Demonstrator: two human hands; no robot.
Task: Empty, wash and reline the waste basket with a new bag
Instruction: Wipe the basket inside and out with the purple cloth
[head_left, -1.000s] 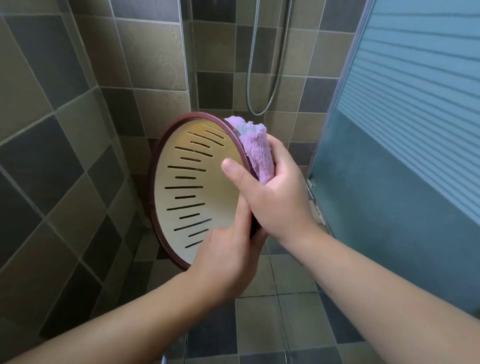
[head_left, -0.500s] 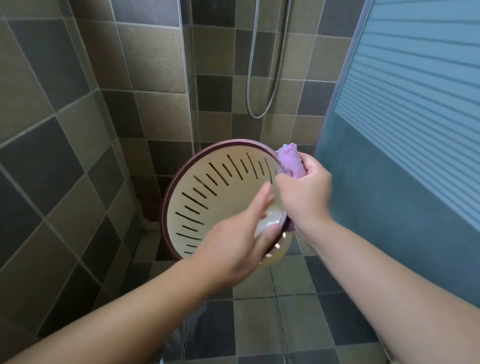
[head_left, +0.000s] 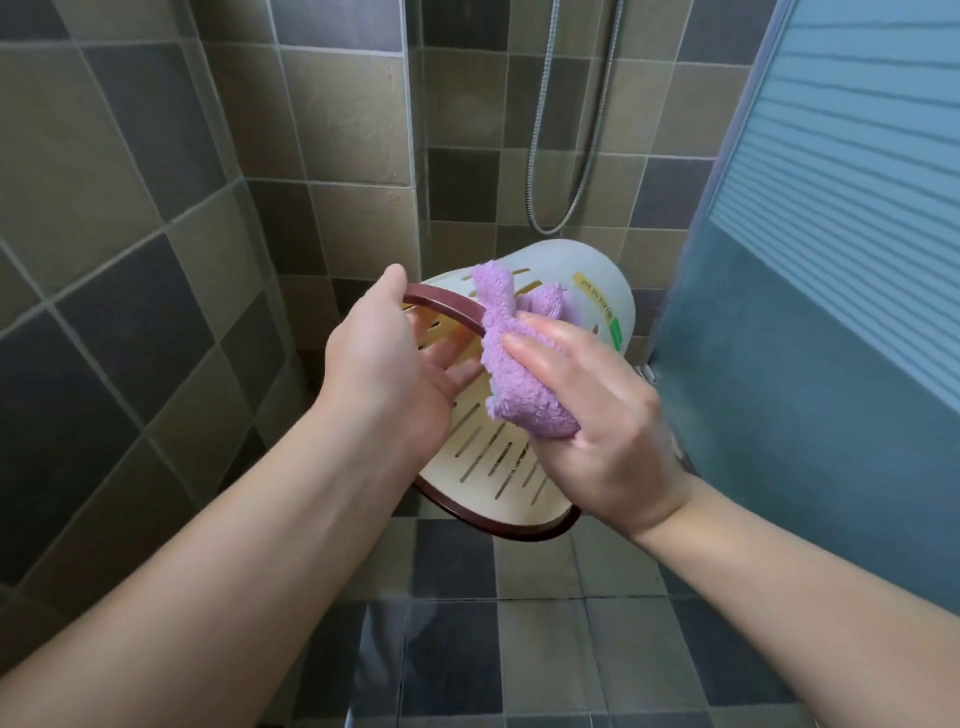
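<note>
We see one cream waste basket (head_left: 524, 457) with slotted walls and a dark red rim, held tilted in mid-air over the tiled floor (head_left: 545, 665). Our left hand (head_left: 387, 374) grips the rim (thumb outside, fingers inside); our right hand (head_left: 592, 410) presses one purple cloth (head_left: 519, 379) against it. Tiled walls (head_left: 130, 218) and a shower door (head_left: 831, 312) close us in.

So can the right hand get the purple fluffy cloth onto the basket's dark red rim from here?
Probably yes: the right hand presses the purple fluffy cloth beside the dark red rim, nothing between.
</note>
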